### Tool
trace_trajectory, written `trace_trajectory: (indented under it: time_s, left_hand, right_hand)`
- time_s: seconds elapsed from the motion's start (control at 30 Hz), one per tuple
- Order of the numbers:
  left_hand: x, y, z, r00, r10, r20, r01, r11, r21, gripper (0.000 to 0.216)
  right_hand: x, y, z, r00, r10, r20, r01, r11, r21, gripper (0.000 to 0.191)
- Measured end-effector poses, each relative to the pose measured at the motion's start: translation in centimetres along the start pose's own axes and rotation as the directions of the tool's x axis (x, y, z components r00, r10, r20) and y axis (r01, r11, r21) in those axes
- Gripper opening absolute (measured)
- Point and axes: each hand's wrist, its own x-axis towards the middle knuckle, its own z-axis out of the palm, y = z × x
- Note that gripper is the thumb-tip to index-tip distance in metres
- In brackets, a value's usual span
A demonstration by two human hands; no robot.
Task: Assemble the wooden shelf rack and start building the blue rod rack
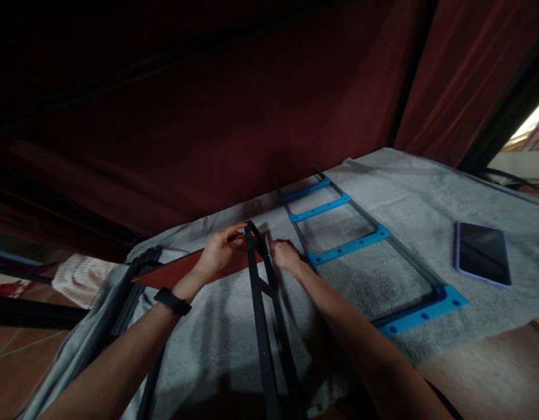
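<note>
A black metal ladder-like frame (261,303) stands on edge in front of me, running from the bottom of the view to its rounded far end. My left hand (219,251), with a dark band on its wrist, is closed at that far end, its fingertips against the frame. Under this hand a reddish-brown flat board (177,269) lies crosswise and meets the frame. On the opposite side, my right hand (284,255) is curled close to the frame's bar. Something small and thin seems to be at its fingertips, too dim to name.
To the right, a dark frame with several blue crosspieces (352,245) lies flat on the grey blanket (427,216). A phone (483,254) rests beyond it. Black tubes (133,286) are at the left. Dark red curtain fabric (252,122) closes off the back.
</note>
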Motion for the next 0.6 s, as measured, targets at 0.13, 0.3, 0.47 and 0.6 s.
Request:
trace_trajectory:
  time_s: [0.13, 0.3, 0.47, 0.6]
  left_hand:
    - [-0.1, -0.2, -0.1, 1.0, 0.007, -0.011, -0.007, 1.0, 0.008, 0.048]
    - [-0.2, 0.2, -0.2, 0.999, -0.006, -0.036, 0.006, 1.0, 0.007, 0.047]
    - [-0.3, 1.2, -0.3, 0.999, -0.026, -0.036, 0.026, 1.0, 0.014, 0.047]
    - [-0.3, 1.3, -0.3, 0.999, -0.022, -0.039, 0.023, 1.0, 0.021, 0.047]
  right_hand:
    - [0.0, -0.2, 0.5, 0.998, 0.064, -0.018, -0.062, 0.993, 0.096, 0.034]
    - [0.2, -0.3, 1.4, 0.986, 0.168, -0.016, -0.164, 0.973, 0.164, 0.033]
    - [0.3, -0.7, 1.3, 0.979, 0.202, -0.009, -0.197, 0.962, 0.188, 0.037]
    - [0.0, -0.7, 1.2, 0.983, 0.181, 0.001, -0.178, 0.967, 0.185, 0.027]
